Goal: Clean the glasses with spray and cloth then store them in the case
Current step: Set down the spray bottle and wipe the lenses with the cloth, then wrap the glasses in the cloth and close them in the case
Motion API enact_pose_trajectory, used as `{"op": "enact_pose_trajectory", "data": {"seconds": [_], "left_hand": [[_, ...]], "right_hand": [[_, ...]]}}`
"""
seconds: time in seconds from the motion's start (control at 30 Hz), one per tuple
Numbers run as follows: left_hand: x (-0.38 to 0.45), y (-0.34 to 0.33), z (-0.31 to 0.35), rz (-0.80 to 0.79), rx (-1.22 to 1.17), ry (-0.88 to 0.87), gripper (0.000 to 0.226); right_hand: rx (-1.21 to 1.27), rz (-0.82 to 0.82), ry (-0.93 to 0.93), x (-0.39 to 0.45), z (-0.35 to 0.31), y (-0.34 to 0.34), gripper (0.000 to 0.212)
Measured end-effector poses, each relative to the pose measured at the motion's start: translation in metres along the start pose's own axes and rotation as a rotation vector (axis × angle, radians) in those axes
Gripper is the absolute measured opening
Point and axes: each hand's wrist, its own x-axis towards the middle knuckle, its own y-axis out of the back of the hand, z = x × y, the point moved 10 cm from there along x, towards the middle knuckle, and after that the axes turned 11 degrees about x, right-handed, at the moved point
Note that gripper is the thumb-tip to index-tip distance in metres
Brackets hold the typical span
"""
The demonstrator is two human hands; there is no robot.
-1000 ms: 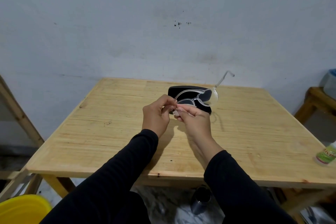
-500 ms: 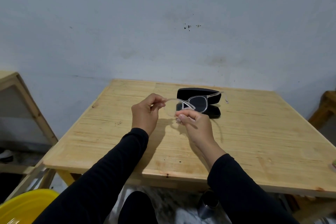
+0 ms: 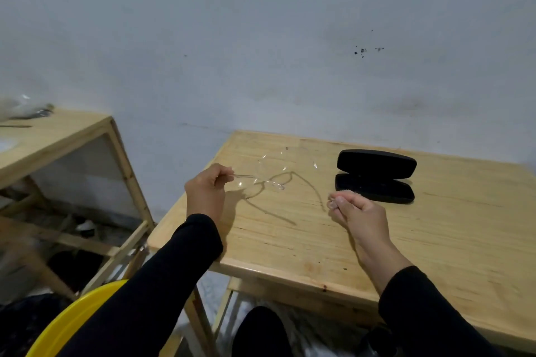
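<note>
Item 1, nearest: yellow tub (image 3: 72, 319), rim only, low at the left beside the person's dark sleeves.

Item 2: wooden table (image 3: 435, 240), pale planks, bearing the items below.

Item 3: right hand (image 3: 358, 213), held just above the table near the case, fingers curled inward. A small pale tuft shows at its fingertips (perhaps a cloth; too little is visible to say).

Item 4: left hand (image 3: 206, 190), at the table's left edge, fingers curled, pinching the tip of one temple arm of the glasses.

Item 5: glasses (image 3: 268, 174), clear frame and clear lenses, nearly lost against the wood. Arms unfolded, held out level above the table to the left of the case, casting a sharp dark shadow on the planks. Handling, by judgement: very light, thin and somewhat springy, liable to twist when carried by one arm tip; lenses scratch and smear easily. Better held at the frame edge or bridge, both arms folded before storing, fingers off the lenses.

Item 6: case (image 3: 375, 175), black, hard-shelled, oblong, lid standing open, well apart from the glasses on the table's far half.

Item 7: second wooden stand (image 3: 58, 136), left of the table, with blurred clutter on top.

Item 8, farthest: grey-white wall (image 3: 261, 38), a few dark specks. No spray bottle is in view.
</note>
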Motion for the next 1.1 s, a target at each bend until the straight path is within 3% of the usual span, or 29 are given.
{"op": "enact_pose_trajectory", "data": {"seconds": [0.23,0.43,0.57,0.8,0.93,1.0,1.1], "left_hand": [[-0.004,-0.004,-0.039,-0.068,-0.037,0.206,0.031],[-0.009,-0.005,-0.022,-0.115,0.158,0.052,0.022],[-0.013,-0.002,-0.002,-0.091,0.301,-0.152,0.024],[-0.016,-0.004,-0.009,-0.173,0.227,-0.064,0.033],[-0.016,0.001,0.002,-0.086,0.369,-0.194,0.042],[-0.017,0.004,0.009,-0.036,0.339,-0.214,0.041],[-0.026,-0.002,0.043,0.021,0.26,-0.38,0.032]], "right_hand": [[0.012,0.004,-0.012,-0.002,0.004,-0.003,0.02],[0.017,0.006,-0.001,-0.004,0.002,-0.001,0.019],[0.015,0.007,0.004,-0.006,0.002,-0.002,0.019],[0.054,0.001,-0.024,-0.006,0.002,-0.002,0.014],[0.064,-0.03,-0.023,-0.008,-0.004,-0.004,0.015],[0.046,-0.059,-0.003,-0.011,-0.009,-0.005,0.021],[0.046,-0.068,0.036,-0.012,-0.018,-0.003,0.039]]}}
